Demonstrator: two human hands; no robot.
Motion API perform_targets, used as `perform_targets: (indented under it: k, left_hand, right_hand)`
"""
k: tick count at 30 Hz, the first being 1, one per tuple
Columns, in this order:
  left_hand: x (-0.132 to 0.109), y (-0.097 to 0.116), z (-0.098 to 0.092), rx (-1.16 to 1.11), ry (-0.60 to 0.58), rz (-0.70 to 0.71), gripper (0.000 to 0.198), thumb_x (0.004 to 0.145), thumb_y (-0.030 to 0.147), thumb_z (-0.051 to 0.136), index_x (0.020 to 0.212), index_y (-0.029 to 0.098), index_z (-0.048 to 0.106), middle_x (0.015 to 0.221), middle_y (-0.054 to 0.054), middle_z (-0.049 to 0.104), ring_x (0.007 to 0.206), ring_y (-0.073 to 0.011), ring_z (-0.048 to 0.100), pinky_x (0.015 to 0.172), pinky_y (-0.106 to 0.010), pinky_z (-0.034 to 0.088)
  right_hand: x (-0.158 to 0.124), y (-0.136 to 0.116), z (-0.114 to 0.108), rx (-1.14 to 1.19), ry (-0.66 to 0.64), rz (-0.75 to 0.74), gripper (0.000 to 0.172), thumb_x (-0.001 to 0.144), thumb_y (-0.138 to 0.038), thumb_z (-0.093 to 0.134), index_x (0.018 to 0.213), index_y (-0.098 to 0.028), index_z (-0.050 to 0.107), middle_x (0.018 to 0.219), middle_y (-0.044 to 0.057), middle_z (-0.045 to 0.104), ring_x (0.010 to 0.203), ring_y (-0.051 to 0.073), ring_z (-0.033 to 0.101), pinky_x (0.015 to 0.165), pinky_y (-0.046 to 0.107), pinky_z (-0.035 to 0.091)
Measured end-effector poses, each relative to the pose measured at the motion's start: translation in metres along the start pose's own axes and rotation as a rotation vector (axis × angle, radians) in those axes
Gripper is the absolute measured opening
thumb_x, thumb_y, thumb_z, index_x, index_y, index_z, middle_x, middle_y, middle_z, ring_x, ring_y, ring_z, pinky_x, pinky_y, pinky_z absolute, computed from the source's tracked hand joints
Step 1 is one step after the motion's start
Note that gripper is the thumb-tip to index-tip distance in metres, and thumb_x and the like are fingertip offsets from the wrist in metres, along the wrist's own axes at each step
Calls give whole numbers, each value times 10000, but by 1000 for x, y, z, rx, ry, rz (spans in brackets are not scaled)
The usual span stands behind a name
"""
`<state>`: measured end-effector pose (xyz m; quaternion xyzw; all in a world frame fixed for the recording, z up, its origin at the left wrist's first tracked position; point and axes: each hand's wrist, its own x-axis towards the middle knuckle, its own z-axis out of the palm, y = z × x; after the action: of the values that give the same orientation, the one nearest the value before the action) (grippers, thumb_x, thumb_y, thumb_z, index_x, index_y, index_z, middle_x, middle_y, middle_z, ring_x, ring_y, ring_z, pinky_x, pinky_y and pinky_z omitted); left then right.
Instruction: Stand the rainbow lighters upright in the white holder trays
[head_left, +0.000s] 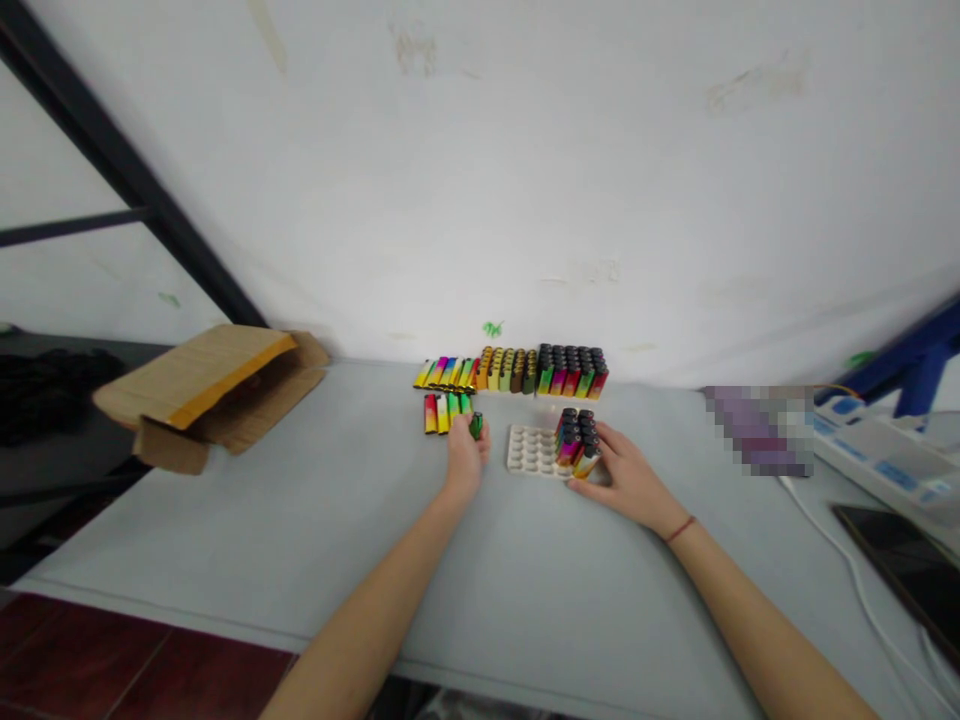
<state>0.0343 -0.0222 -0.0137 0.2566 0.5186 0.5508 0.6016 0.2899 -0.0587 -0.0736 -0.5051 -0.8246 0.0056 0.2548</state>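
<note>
My left hand (466, 455) is closed around a green lighter (476, 426) with a dark top, just left of a white tray with round holes (531, 450). Several multicoloured lighters with black tops (574, 437) stand in the tray's right part, while its left holes are bare. My right hand (626, 475) grips the tray at its right end, thumb at the front corner and fingers beside the standing lighters. Beyond my left hand lie loose lighters (430, 414) in a row, partly hidden by the fingers.
Along the wall lie more bright lighters (446, 373), next to yellow-topped ones (506, 369) and a full tray of black-topped ones (572, 371). An opened cardboard box (217, 380) is at left. At right are a white cable (847, 550), a dark phone-like device (900, 560) and a plastic case (892, 465).
</note>
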Motion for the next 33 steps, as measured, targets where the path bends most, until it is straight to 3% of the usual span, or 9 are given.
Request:
perform_targets:
  k: [5, 9, 11, 14, 17, 22, 27, 33]
  left_hand:
    - [4, -4, -1, -38, -78, 48, 395, 915, 480, 326, 643, 206, 410, 450, 88, 269, 354, -56, 199, 368, -177, 145]
    - [9, -11, -3, 35, -158, 277, 278, 902, 488, 439, 891, 213, 479, 544, 81, 417, 408, -75, 336, 421, -180, 299]
    - [11, -15, -3, 116, -167, 418, 267, 889, 480, 507, 976, 228, 484, 681, 41, 531, 526, -99, 476, 500, -204, 414]
    - [16, -19, 1, 240, -111, 563, 322, 883, 518, 547, 1016, 225, 541, 962, -47, 605, 873, -162, 601, 711, -274, 527]
    - [19, -15, 8, 370, -148, 634, 369, 870, 541, 582, 1037, 214, 605, 1072, -81, 639, 1032, -210, 597, 855, -325, 513]
    - [6, -3, 8, 543, -392, 628, 333, 799, 480, 696, 981, 201, 702, 969, -65, 724, 940, -226, 642, 853, -331, 500]
    - [-15, -3, 1, 624, -465, 626, 185, 732, 334, 766, 876, 218, 761, 869, -59, 734, 873, -226, 651, 884, -342, 481]
    - [-17, -11, 7, 786, -548, 751, 169, 800, 296, 704, 946, 245, 771, 912, -71, 758, 905, -239, 667, 927, -377, 458]
  right_hand:
    - [1, -1, 0, 15, 5, -1, 773, 851, -680, 578, 1394, -132, 514, 1420, 229, 547, 1317, 385, 521, 1103, 577, 432]
    - [1, -2, 0, 13, 2, 6, 783, 842, -687, 586, 1390, -131, 520, 1413, 226, 554, 1318, 389, 519, 1098, 572, 439]
    - [2, -2, -1, 18, 2, 4, 779, 843, -684, 587, 1387, -131, 522, 1413, 226, 553, 1318, 386, 519, 1101, 570, 436]
    - [2, -2, -1, 24, 1, -5, 773, 845, -685, 584, 1377, -127, 527, 1411, 229, 552, 1316, 386, 517, 1102, 571, 431]
    - [3, -2, -2, 25, 2, -15, 770, 847, -688, 580, 1363, -118, 532, 1411, 233, 548, 1309, 383, 519, 1099, 563, 433]
    - [3, -4, -1, 37, 10, 1, 768, 840, -678, 596, 1370, -127, 524, 1409, 232, 544, 1312, 377, 513, 1100, 560, 428]
    - [4, -6, -1, 41, 9, 14, 771, 836, -682, 594, 1371, -131, 528, 1404, 234, 549, 1312, 384, 511, 1100, 574, 422]
    - [4, -6, -1, 58, 3, 9, 770, 836, -678, 598, 1386, -145, 522, 1410, 227, 545, 1326, 384, 495, 1103, 583, 412]
